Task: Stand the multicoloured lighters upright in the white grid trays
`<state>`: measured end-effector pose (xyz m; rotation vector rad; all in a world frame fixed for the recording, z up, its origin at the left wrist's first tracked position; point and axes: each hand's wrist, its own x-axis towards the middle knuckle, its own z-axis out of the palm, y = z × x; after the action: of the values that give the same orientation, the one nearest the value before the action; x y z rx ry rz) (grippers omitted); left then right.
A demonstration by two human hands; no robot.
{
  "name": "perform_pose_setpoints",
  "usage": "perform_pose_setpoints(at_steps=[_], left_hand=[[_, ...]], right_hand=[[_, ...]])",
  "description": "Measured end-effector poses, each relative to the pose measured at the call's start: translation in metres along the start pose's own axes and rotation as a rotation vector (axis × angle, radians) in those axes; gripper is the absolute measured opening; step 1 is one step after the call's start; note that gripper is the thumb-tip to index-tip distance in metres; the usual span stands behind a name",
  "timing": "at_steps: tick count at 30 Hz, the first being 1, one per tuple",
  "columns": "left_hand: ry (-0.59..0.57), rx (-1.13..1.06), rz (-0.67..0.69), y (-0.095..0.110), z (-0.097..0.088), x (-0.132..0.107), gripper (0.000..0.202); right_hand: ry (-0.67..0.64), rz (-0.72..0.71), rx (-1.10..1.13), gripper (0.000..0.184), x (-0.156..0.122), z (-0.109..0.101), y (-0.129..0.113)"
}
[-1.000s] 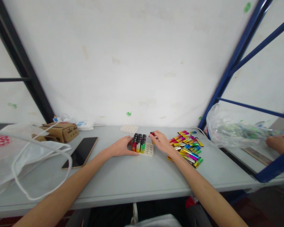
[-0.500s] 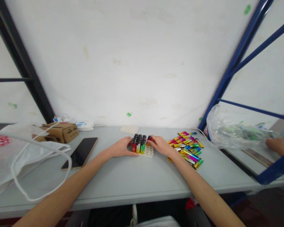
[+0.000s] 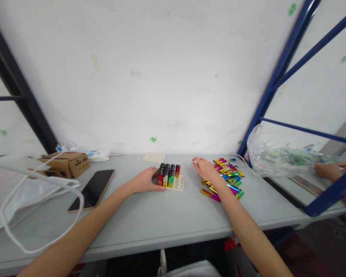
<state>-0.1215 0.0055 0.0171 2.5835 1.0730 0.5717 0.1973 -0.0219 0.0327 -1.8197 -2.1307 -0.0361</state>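
Steadying hand: left hand [image 3: 144, 181] lies flat on the desk [image 3: 161, 215], fingers loosely spread, gripping nothing, fingertips touching the near-left edge of the white tray [image 3: 177, 184].
Reaching hand: right hand [image 3: 203, 168] hovers palm down, fingers slack and holding nothing, at the left edge of the loose lighters [image 3: 226, 179].
Tray: upright lighters [image 3: 167, 175], dark caps up, fill its left part; right-hand cells show bare.
Loose pile: rainbow-coloured lighters lie scattered flat, just right of the tray.
Behind: spare tray [image 3: 153, 157] rests near the wall.
Left side: phone [image 3: 92, 184] face up, cardboard box [image 3: 64, 163], white bag [image 3: 14, 192].
Far right: another person's hand [image 3: 327, 169] beside a clear plastic bag [image 3: 273, 156].
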Motion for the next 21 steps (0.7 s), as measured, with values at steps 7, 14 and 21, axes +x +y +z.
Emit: perform_pose_setpoints(at_steps=[7,14,21], left_hand=[[-0.024,0.022,-0.005,0.001,-0.001,0.000,0.064],[-0.015,0.045,-0.005,0.002,-0.001,0.001,0.067],[0.007,0.012,-0.018,0.001,0.000,0.001,0.069]], right_hand=[[-0.132,0.242,-0.177,0.038,0.000,0.005,0.013],[-0.108,-0.046,-0.069,0.035,0.008,0.018,-0.013],[-0.049,-0.049,0.018,0.043,0.009,0.028,-0.011]])
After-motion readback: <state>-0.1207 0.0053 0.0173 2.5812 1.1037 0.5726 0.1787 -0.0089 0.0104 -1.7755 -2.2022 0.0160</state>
